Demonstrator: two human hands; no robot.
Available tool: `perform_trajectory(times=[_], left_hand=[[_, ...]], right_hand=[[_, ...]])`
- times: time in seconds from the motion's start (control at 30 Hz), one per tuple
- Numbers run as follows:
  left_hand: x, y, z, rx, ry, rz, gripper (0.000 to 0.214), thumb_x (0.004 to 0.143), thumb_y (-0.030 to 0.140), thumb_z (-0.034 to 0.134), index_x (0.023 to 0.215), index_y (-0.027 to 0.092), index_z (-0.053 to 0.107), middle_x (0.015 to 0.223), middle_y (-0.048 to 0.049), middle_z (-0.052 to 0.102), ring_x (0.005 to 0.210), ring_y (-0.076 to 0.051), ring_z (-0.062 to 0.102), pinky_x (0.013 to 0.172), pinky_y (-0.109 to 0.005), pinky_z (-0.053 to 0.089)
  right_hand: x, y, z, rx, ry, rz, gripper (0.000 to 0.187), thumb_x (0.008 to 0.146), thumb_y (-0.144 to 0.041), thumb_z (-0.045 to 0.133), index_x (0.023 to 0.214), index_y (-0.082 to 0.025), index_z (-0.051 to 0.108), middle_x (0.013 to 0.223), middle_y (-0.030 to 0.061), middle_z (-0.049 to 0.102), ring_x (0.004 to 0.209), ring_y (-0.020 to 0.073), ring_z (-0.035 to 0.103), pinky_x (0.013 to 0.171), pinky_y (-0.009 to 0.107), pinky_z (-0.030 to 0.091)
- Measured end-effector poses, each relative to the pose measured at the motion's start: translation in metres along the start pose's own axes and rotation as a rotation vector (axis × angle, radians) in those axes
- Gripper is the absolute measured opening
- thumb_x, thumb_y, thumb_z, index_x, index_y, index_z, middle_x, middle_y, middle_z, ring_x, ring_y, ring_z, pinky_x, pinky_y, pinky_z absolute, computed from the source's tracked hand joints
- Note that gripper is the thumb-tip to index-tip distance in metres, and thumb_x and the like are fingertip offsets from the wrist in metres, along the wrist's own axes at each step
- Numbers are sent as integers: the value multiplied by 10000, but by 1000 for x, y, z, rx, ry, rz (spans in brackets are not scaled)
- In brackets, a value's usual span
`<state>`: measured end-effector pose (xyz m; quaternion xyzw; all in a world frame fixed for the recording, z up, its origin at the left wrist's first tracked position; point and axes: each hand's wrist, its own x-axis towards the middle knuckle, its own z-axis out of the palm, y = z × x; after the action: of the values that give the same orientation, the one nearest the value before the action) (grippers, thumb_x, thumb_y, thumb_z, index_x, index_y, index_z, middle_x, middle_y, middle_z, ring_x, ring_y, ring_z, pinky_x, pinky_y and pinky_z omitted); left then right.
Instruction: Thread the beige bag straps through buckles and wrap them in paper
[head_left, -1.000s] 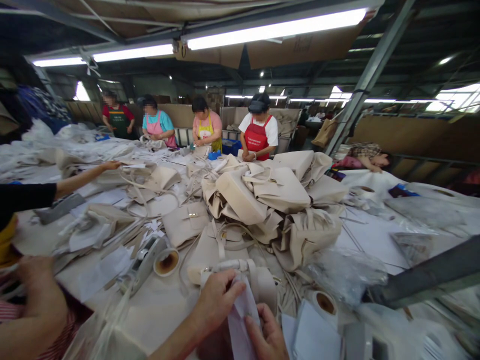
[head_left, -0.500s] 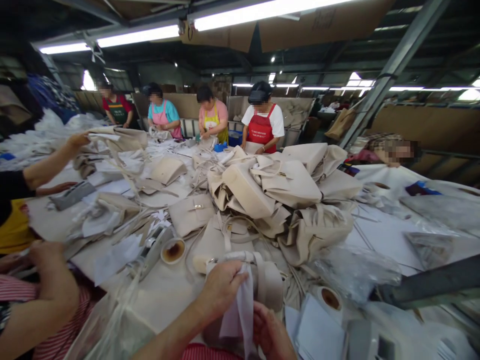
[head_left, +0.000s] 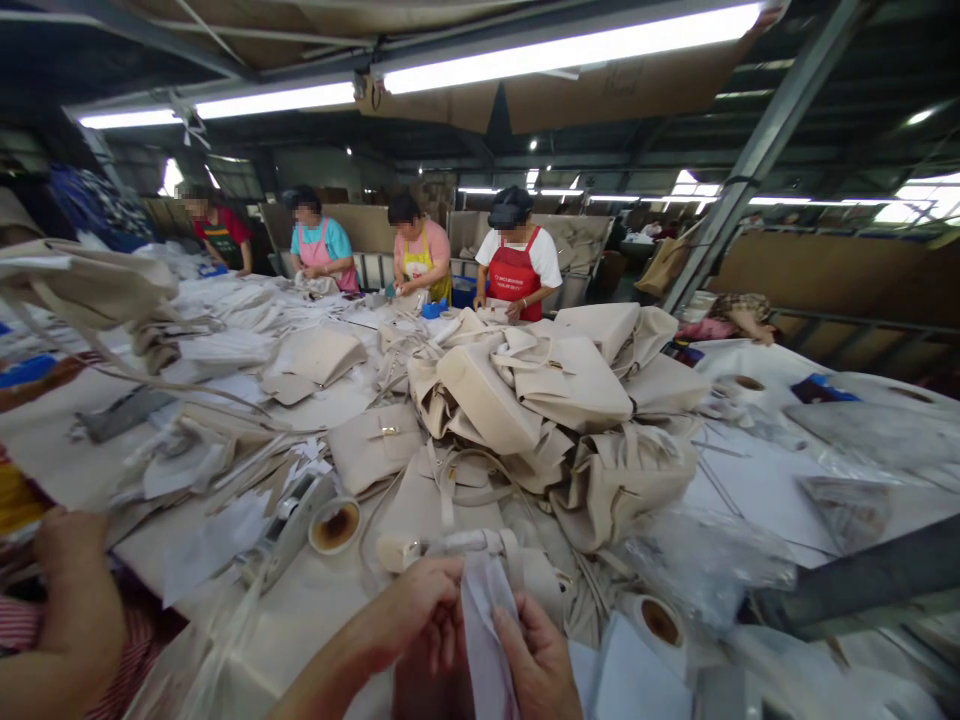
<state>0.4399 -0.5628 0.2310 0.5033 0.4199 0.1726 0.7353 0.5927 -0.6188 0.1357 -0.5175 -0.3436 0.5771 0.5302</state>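
At the bottom centre, my left hand (head_left: 416, 612) and my right hand (head_left: 541, 668) both pinch a strip of white paper (head_left: 487, 640) that hangs between them. Just beyond the paper lies a cream handbag (head_left: 525, 570) with a rolled strap. A big heap of cream handbags (head_left: 540, 400) fills the middle of the long table (head_left: 315, 600). What lies under my hands is hidden by the frame's edge.
A tape roll (head_left: 334, 525) and a tape dispenser (head_left: 289, 530) lie left of my hands, another tape roll (head_left: 658, 622) to the right. A neighbour's arm (head_left: 67, 620) is at the lower left. Several workers in aprons (head_left: 517, 265) stand at the far end. Clear plastic bags (head_left: 705, 560) lie right.
A person on the left has lifted a cream bag off the table and pulled it to the far left. My hands have shifted slightly on the paper strip.
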Motion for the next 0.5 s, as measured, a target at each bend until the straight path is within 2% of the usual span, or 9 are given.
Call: perform_trajectory(times=[0.07, 0.1, 0.17, 0.23, 0.33, 0.5], left_hand=[[-4, -4, -4, -105, -104, -75, 277, 608, 243, 499, 807, 157, 672, 608, -29, 646, 373, -94, 467, 411, -213, 289], [-4, -7, -3, -116, -110, -80, 242, 605, 245, 526, 769, 151, 677, 610, -31, 648, 382, -91, 477, 414, -209, 300], [-3, -12, 2, -116, -42, -38, 167, 657, 304, 592, 666, 151, 657, 585, -20, 625, 427, -100, 502, 450, -218, 345], [2, -17, 12, -129, 73, 35, 257, 689, 390, 655, 595, 154, 615, 559, 1, 584, 478, -104, 499, 503, -228, 362], [12, -25, 27, -192, 221, 98, 348, 666, 451, 709, 552, 153, 569, 528, 32, 512, 499, -88, 429, 522, -225, 304], [31, -39, 39, -351, 328, 69, 293, 617, 403, 754, 694, 132, 676, 566, 14, 595, 520, -104, 473, 557, -242, 333]], right_hand=[[-2, 2, 1, 40, 5, 27, 497, 696, -669, 727, 768, -187, 630, 575, -36, 589, 525, 126, 494, 494, 219, 386], [-3, 3, 2, 68, 7, 46, 505, 681, -675, 736, 751, -188, 620, 551, -39, 581, 498, 118, 475, 476, 216, 365], [-3, 4, 4, 119, 3, 82, 517, 654, -680, 754, 720, -190, 602, 524, -43, 571, 473, 110, 457, 467, 214, 344], [-3, 5, 5, 141, 14, 88, 528, 628, -681, 772, 704, -190, 594, 517, -45, 567, 469, 107, 457, 473, 215, 336], [-3, 7, 4, 130, 22, 77, 523, 626, -682, 773, 715, -195, 602, 511, -47, 572, 475, 113, 477, 479, 217, 332], [-4, 7, 1, 114, 3, 51, 458, 635, -628, 789, 791, -219, 653, 562, -31, 639, 547, 161, 568, 521, 243, 400]])
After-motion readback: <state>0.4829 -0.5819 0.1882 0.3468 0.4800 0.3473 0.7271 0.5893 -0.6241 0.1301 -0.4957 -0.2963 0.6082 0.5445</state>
